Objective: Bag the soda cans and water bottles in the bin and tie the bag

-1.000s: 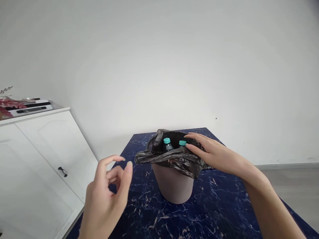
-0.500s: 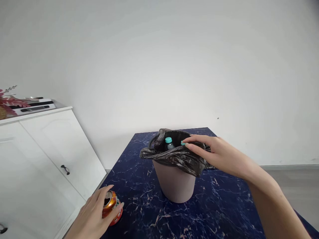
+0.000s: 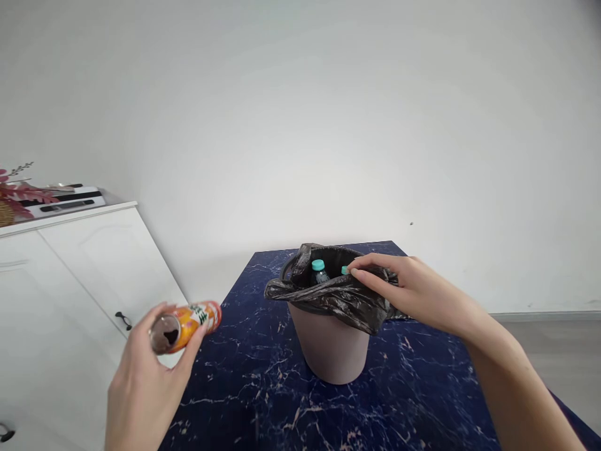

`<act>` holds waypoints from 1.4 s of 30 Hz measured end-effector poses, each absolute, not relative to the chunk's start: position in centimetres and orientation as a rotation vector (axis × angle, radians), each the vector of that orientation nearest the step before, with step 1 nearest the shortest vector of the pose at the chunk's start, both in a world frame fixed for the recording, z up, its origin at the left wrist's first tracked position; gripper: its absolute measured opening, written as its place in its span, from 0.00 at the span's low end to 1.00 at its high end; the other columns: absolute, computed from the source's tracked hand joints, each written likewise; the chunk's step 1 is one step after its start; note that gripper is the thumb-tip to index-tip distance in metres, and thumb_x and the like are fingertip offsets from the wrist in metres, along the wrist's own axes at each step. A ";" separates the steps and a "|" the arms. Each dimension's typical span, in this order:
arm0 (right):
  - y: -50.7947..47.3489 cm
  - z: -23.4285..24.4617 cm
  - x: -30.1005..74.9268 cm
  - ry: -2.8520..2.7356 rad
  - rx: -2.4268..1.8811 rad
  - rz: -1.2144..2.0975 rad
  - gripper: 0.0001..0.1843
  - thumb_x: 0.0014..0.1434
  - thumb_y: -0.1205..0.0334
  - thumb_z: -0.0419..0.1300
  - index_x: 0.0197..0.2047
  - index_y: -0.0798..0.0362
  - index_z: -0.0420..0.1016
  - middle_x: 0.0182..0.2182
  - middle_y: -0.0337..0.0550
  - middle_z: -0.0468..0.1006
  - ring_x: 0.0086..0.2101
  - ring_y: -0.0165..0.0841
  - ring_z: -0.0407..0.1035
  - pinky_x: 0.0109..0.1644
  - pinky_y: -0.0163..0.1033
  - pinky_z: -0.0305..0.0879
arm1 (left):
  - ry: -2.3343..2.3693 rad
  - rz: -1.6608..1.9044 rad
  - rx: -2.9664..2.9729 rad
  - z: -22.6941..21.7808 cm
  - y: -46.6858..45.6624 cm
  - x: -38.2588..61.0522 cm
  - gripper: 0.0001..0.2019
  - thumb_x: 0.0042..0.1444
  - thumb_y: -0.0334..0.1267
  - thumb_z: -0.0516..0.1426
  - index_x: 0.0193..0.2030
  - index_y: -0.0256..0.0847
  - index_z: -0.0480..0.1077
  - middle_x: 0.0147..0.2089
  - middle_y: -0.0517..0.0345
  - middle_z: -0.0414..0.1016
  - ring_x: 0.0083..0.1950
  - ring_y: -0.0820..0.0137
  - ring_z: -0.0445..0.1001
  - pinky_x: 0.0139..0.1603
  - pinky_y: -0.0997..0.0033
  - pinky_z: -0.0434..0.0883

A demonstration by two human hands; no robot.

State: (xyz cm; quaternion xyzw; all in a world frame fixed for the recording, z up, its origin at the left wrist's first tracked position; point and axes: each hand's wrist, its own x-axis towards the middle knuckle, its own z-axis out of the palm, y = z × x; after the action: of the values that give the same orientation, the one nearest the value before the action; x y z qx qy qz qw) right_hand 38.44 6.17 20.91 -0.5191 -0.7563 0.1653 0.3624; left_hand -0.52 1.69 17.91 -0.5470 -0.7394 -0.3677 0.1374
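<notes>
My left hand is closed around an orange and red drink can, held tilted on its side above the table's left edge. Its opened top faces toward me. A grey-pink trash bin stands on the table, lined with a black plastic bag folded over its rim. My right hand pinches the bag's rim at the right, thumb and forefinger close together. Inside the bin a bottle with a teal cap pokes up. A second teal cap shows just beside my right fingertips, partly hidden.
The dark blue marbled table reaches back to a pale wall. To the left is a white cabinet with dark handles. On top of it lie pink artificial leaves and a white and black object.
My left hand has raised the can off the table, up and to the left, and tipped it from upright onto its side. My right hand and the bin have hardly moved.
</notes>
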 end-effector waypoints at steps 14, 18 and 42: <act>5.3 21.6 39.6 -2.018 -1.294 0.424 0.23 0.73 0.42 0.54 0.41 0.44 0.86 0.38 0.40 0.87 0.28 0.33 0.74 0.30 0.41 0.62 | -1.374 -1.295 -2.526 29.2 7.6 13.5 0.25 0.61 0.48 0.68 0.62 0.50 0.69 0.63 0.55 0.78 0.60 0.58 0.79 0.61 0.55 0.78; 5.0 21.9 40.0 -1.973 -1.310 0.437 0.21 0.73 0.42 0.55 0.43 0.43 0.86 0.31 0.38 0.84 0.24 0.30 0.67 0.26 0.40 0.54 | -1.384 -0.940 -2.766 28.8 10.1 15.5 0.28 0.59 0.51 0.69 0.63 0.49 0.71 0.66 0.53 0.77 0.62 0.57 0.78 0.62 0.55 0.75; 5.2 21.7 40.4 -1.834 -1.266 0.414 0.19 0.72 0.43 0.56 0.44 0.43 0.84 0.37 0.38 0.85 0.24 0.30 0.67 0.27 0.39 0.59 | -1.461 -0.780 -2.982 26.7 10.6 13.9 0.20 0.69 0.56 0.59 0.60 0.50 0.78 0.56 0.53 0.85 0.57 0.57 0.83 0.54 0.59 0.80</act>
State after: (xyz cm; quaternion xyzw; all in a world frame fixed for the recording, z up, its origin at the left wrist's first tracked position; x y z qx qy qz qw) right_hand 40.40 5.23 21.72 -0.5060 -0.7328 0.1656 0.4237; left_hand 13.88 10.59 26.66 -0.8663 -0.4244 -0.2267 -0.1344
